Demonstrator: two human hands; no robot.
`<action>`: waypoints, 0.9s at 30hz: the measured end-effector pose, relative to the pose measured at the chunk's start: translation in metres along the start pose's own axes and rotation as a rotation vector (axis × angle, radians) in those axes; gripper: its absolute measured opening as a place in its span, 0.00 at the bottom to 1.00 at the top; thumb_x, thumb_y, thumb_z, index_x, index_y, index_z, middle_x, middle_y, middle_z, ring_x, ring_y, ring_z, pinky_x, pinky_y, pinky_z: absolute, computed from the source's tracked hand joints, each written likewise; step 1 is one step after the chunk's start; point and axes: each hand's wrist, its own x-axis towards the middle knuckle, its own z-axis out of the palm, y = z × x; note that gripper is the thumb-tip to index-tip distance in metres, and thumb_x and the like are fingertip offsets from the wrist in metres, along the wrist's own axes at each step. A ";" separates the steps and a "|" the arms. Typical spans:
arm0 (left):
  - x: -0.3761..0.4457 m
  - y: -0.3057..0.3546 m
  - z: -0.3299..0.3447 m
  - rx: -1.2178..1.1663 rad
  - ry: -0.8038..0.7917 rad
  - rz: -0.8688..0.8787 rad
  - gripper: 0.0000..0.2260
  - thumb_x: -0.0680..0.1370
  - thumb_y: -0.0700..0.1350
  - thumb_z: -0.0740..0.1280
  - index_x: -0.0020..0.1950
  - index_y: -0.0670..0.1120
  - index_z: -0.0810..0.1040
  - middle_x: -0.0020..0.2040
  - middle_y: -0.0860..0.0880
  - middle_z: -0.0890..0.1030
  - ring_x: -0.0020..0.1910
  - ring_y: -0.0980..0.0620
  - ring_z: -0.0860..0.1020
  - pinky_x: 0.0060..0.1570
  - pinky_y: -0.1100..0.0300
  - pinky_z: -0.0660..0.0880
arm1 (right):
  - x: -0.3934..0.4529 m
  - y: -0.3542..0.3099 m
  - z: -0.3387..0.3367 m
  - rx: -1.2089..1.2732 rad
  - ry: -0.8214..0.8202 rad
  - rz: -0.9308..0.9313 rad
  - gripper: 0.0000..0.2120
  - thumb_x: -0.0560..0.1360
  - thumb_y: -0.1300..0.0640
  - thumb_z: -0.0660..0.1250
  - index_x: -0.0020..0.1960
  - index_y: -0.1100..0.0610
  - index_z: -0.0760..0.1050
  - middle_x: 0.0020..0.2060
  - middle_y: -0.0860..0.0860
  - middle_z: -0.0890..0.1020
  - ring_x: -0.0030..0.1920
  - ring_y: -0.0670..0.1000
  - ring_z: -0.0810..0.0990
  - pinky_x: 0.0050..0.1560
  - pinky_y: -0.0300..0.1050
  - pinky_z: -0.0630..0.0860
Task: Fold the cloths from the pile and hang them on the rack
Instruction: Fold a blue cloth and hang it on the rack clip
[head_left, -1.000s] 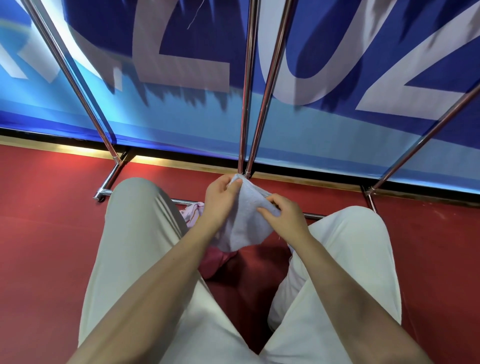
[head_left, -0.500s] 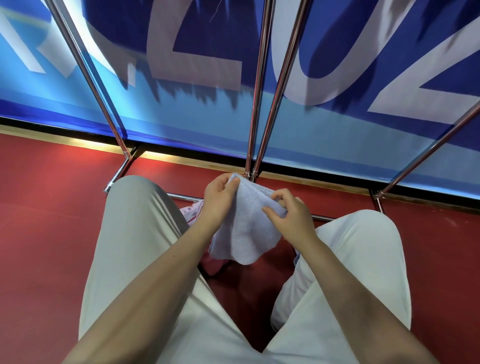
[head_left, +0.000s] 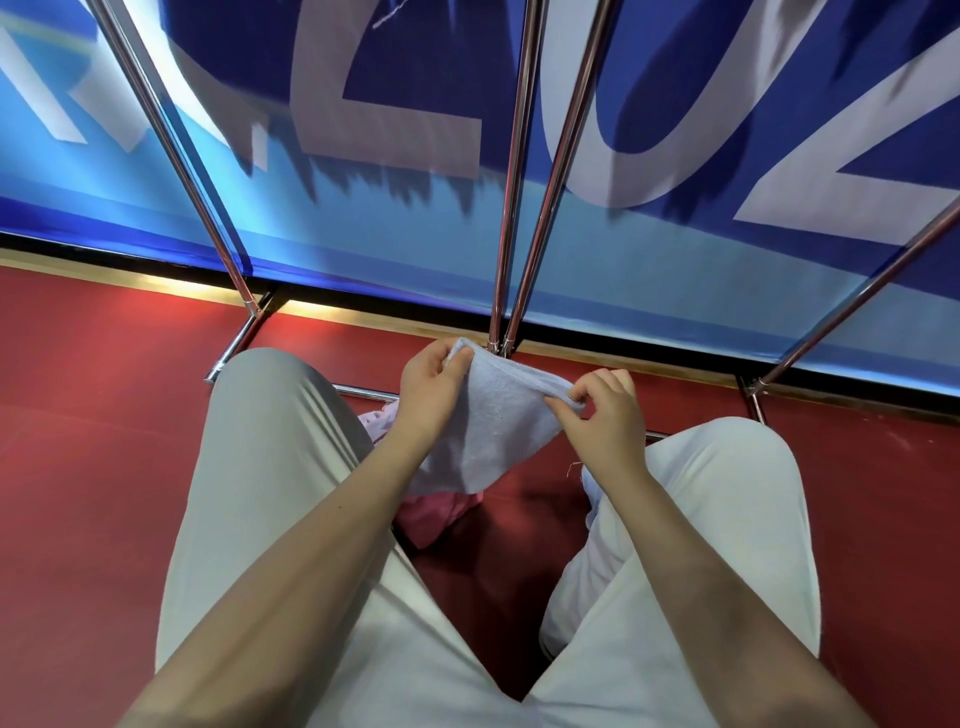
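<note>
Cloth (head_left: 493, 431), pale blue, hangs between our knees: left hand (head_left: 431, 395) pinches one top corner, right hand (head_left: 605, 415) pinches the other, just before the rack (head_left: 511, 208), pink pile (head_left: 436, 512) beneath.

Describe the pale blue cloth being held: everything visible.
The pale blue cloth looks like soft, slightly fuzzy woven fabric, folded over, its lower edge hanging free above the pink cloths on the red floor. The left hand pinches its top left corner; the right hand pinches the top edge on the other side. It hangs between the knees, short of the rack.
</note>
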 end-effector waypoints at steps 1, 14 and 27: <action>0.001 0.000 -0.001 -0.005 0.006 -0.006 0.08 0.80 0.41 0.63 0.46 0.41 0.81 0.36 0.53 0.78 0.32 0.65 0.72 0.37 0.71 0.69 | 0.000 -0.001 0.000 0.027 0.009 -0.005 0.13 0.68 0.55 0.76 0.34 0.56 0.72 0.35 0.44 0.75 0.44 0.47 0.71 0.37 0.36 0.67; 0.001 0.002 -0.002 -0.048 0.014 -0.035 0.08 0.80 0.43 0.63 0.47 0.44 0.82 0.41 0.51 0.81 0.41 0.57 0.76 0.43 0.64 0.71 | 0.002 -0.005 -0.002 0.091 0.039 0.011 0.08 0.71 0.58 0.74 0.39 0.55 0.74 0.36 0.40 0.74 0.42 0.49 0.73 0.38 0.37 0.68; -0.006 0.010 -0.004 -0.035 -0.078 0.062 0.08 0.80 0.41 0.63 0.48 0.42 0.81 0.40 0.53 0.80 0.40 0.60 0.75 0.43 0.68 0.70 | 0.010 0.011 0.005 0.353 -0.133 0.342 0.09 0.71 0.62 0.72 0.48 0.54 0.76 0.34 0.48 0.72 0.33 0.45 0.70 0.40 0.41 0.69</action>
